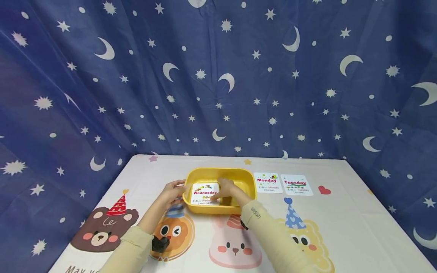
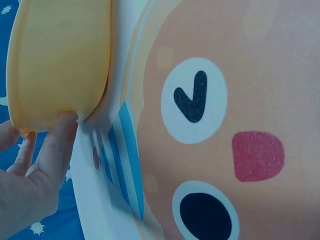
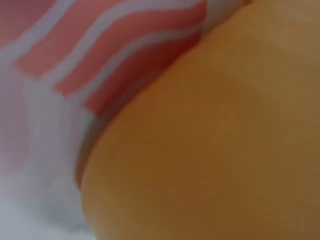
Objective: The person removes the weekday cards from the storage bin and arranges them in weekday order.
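A yellow plastic basin sits on the table, its outer wall filling much of the right wrist view. At its left end my left hand holds the rim, and in the left wrist view the fingertips of that hand press against the basin's end. Inside the basin, a white card printed "Wednesday" faces me. My right hand reaches in and pinches this card at its right edge, thumb over the front; the other fingers are partly hidden. The right wrist view does not show that hand.
To the right of the basin lie a "Monday" card and a "Tuesday" card, side by side. The white tablecloth carries printed cartoon animals. A blue curtain with moons and stars hangs behind the table.
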### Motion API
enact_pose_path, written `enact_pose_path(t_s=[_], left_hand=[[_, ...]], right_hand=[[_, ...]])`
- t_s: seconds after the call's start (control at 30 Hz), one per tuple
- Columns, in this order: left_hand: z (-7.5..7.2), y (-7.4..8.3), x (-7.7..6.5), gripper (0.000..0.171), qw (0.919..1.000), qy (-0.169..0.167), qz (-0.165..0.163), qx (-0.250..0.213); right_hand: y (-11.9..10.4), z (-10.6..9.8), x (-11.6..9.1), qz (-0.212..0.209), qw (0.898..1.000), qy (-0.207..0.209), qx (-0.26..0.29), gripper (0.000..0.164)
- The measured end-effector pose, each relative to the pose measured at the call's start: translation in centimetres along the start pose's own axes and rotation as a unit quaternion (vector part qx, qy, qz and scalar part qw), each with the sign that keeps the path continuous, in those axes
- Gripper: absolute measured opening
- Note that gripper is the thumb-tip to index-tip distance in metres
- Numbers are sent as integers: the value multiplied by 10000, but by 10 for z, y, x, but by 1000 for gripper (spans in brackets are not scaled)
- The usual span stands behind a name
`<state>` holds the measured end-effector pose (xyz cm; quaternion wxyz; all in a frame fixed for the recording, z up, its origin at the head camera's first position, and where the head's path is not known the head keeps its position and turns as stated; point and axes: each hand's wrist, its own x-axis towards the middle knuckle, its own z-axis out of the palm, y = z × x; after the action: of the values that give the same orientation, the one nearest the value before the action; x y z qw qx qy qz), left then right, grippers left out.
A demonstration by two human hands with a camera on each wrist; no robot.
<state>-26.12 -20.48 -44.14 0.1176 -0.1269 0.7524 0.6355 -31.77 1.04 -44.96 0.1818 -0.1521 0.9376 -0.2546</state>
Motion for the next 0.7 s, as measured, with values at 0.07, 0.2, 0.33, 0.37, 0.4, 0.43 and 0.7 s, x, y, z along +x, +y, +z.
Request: enact_pose_path(t_s=[0.07,0.2,0.33,0.37,0.4,0.43,0.7], left_hand=[[1,0,0,44,10000,10,-2,-2],[1,0,-1,45,10000,13,-11,10],[2,-2,-2,45,10000,-15,26,9],[2,-2,-2,45,10000,-8,32,-5],[2,-2,-2,45,10000,-20,45,-11],[2,-3,-2,45,10000,-31,55,-14],[3,-1,-2,45,9999,-32,119,-68]], right_hand=[[-5,0,-8,41,9998,114,-168,88],[-10,6,-17,95,9980,450,-441,81],[-8,12,-18,109,9975,597,-350,79],[-7,13,-17,104,9977,610,-273,79],[-6,13,-16,94,9978,619,-195,79],[-5,14,-16,73,9979,632,-119,80],[-1,13,-13,5,9968,779,158,83]])
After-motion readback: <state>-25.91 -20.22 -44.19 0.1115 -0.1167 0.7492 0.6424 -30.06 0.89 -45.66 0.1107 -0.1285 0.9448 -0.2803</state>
